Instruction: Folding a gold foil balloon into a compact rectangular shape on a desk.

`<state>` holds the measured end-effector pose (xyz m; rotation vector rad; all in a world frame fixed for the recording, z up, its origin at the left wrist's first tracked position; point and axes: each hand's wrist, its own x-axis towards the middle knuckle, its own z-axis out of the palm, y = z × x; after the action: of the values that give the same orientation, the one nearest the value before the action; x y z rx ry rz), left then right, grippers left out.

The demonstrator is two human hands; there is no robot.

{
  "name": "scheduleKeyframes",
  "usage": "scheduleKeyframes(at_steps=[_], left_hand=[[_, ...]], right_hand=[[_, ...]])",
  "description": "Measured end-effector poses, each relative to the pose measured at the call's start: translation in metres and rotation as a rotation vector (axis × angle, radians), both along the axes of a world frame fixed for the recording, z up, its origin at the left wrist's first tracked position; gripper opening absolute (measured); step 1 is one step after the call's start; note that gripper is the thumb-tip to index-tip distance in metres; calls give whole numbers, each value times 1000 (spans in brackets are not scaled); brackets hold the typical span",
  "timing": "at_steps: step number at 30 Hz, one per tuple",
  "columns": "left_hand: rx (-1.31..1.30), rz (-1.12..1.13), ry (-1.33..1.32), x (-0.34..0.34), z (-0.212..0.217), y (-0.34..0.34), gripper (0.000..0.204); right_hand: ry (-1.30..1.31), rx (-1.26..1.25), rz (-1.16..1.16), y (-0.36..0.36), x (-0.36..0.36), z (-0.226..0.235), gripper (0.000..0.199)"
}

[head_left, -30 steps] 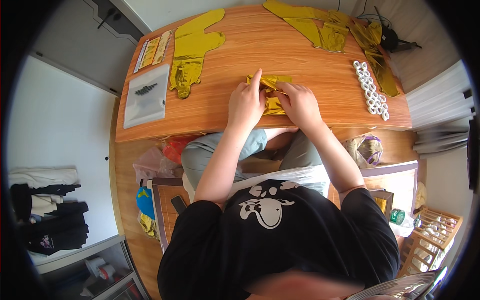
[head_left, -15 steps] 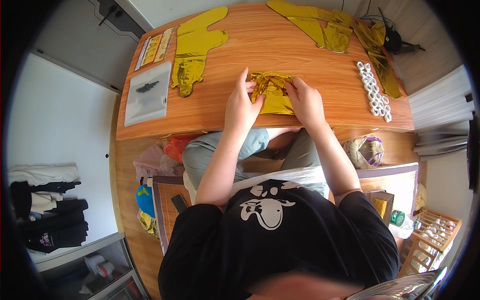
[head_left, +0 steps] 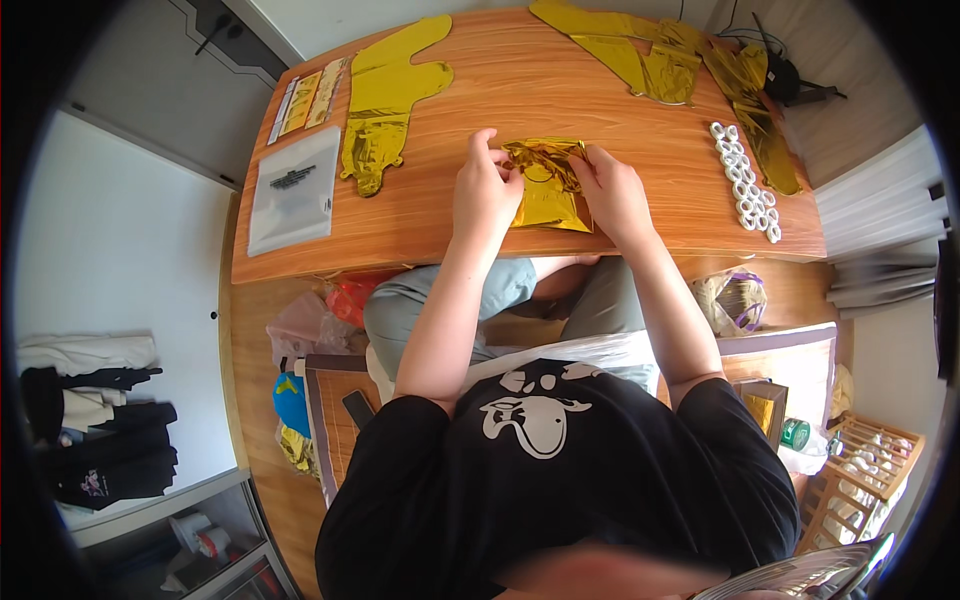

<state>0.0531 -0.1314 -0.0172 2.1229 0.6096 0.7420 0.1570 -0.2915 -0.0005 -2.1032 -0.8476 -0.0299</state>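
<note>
A crumpled gold foil balloon (head_left: 545, 185) is pinched at its upper edge by the left hand (head_left: 487, 195) and the right hand (head_left: 613, 193), near the wooden tabletop's (head_left: 440, 215) front edge. Folding appears to be in hand; flattening seems called for. Other foil balloons (head_left: 385, 95) and a clear bag (head_left: 293, 188) lie toward the left edge.

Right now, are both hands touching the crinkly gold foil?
Touching. The head view shows the left hand and right hand pinching the gold foil piece.

Single head-worn fisheye view, looking steeply down, close above wooden table (head_left: 620, 230), edges bent
</note>
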Motion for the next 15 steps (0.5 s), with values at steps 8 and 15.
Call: scheduleKeyframes(at_steps=[8,15], left_hand=[[329,-120,-44,0,-6,-3,45],[478,-235,-18,-9,-3,2,48]], right_hand=[[53,30,26,2,11,-1,25],[7,-28,121,-7,-4,-2,22]])
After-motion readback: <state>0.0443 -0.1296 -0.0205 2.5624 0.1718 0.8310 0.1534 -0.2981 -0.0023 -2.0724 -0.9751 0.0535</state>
